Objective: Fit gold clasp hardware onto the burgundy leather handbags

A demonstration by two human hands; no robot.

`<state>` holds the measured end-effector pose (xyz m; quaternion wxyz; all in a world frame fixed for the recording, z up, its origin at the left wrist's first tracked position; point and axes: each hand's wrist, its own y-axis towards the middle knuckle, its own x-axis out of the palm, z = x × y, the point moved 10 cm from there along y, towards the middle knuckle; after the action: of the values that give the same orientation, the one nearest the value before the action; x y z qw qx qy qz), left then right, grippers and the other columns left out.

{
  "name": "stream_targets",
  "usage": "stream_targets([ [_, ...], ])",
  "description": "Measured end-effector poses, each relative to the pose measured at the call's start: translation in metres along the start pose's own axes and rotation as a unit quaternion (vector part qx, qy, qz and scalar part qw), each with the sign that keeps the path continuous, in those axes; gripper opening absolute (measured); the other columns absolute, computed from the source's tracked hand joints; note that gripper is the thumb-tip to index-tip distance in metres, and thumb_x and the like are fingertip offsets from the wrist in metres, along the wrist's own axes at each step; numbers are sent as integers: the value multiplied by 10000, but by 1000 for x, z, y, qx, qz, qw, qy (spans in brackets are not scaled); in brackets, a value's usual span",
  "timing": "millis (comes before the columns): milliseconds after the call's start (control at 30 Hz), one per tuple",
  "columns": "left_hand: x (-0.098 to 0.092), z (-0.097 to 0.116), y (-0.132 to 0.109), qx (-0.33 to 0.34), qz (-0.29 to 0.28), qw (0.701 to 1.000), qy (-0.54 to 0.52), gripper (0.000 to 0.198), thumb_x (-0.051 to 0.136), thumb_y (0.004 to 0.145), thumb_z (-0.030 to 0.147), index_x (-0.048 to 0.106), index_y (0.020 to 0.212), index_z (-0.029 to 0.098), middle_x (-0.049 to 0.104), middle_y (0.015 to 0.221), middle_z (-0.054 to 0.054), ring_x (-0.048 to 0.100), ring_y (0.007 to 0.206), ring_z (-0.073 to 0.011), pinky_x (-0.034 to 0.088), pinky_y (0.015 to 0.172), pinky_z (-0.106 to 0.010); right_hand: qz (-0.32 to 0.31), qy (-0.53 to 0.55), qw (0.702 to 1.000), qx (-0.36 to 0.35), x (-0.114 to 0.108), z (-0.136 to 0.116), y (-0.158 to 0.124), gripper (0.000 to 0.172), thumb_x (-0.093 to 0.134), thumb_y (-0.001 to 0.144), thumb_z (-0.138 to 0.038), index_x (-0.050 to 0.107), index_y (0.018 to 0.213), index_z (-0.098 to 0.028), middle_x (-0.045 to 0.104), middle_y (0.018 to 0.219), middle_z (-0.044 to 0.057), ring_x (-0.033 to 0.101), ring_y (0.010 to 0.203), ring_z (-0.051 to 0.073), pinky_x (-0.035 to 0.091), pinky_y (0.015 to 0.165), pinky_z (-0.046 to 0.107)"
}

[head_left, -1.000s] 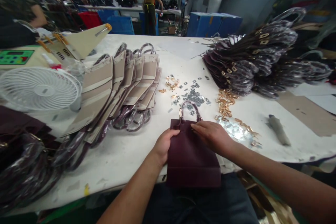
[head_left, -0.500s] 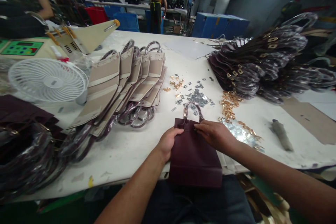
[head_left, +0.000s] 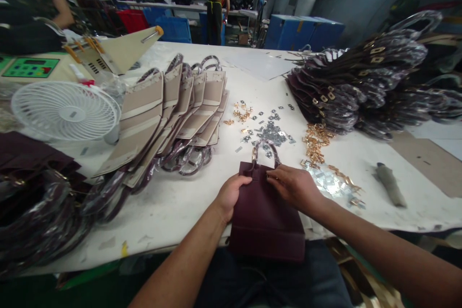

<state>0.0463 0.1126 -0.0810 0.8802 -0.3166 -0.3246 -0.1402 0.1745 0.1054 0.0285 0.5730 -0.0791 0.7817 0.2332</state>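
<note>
A dark burgundy handbag panel [head_left: 265,221] with a plastic-wrapped handle [head_left: 275,151] lies over the table's front edge, its lower end hanging above my lap. My left hand [head_left: 231,195] grips its left edge, thumb on top near the handle's base. With fingers pinched together, my right hand [head_left: 294,185] presses on the panel's upper right, beside the other handle base. Something tiny shows at its fingertips, too small to name. Just beyond the handle lie flat grey metal plates [head_left: 270,132]. Gold metal fittings [head_left: 314,144] are heaped past my right hand.
Bag panels with beige backs [head_left: 144,115] are stacked on the left, near a white fan [head_left: 68,110]. More burgundy pieces [head_left: 36,202] fill the near left. A tall pile of wrapped-handle panels [head_left: 346,86] stands right. A grey wrapped tool [head_left: 390,185] lies near the right edge. People work farther back.
Both hands keep their places on the panel. Its lower end has shifted slightly down and left, and my right hand has moved very slightly left.
</note>
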Motion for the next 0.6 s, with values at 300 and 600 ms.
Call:
stream_targets([
  [300, 3, 2, 0, 10, -3, 1000, -5, 347, 685, 749, 174, 732, 1083, 93, 771, 851, -122, 704, 648, -202, 549, 638, -277, 44, -54, 997, -29, 4, -7, -1, 227, 530, 1029, -301, 732, 1041, -198, 700, 867, 41, 651, 762, 167, 411, 686, 285],
  [600, 5, 4, -4, 17, -3, 1000, 8, 327, 694, 747, 193, 740, 1054, 90, 767, 829, -116, 703, 635, -213, 560, 639, -299, 8, -18, 1000, -12, 2, -6, 0, 221, 527, 1035, -299, 727, 1058, -209, 707, 903, 56, 661, 795, 180, 429, 688, 276],
])
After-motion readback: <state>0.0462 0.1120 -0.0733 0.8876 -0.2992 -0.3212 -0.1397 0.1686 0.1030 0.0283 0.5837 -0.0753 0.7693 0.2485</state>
